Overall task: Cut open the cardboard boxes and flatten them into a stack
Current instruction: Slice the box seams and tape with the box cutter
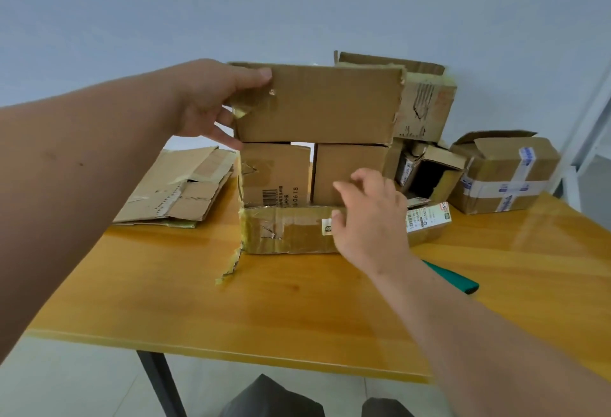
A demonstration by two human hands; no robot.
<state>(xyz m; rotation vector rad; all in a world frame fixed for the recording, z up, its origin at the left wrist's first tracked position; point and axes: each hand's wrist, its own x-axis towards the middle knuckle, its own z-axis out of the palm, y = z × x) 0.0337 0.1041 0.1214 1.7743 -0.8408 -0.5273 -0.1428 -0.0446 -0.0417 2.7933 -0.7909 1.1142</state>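
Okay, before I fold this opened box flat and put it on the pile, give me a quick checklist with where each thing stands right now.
1. Left hand grips the opened box by its top flap's left edge: ok.
2. Right hand has a hold: not ok, its fingers only rest loosely on the front panel.
3. All seams cut: cannot tell, the far side is hidden.
4. Green-handled cutter is out of the way: ok, it lies on the table behind the right wrist.
5. Flattened stack is ready to receive: ok, it lies left of the box.
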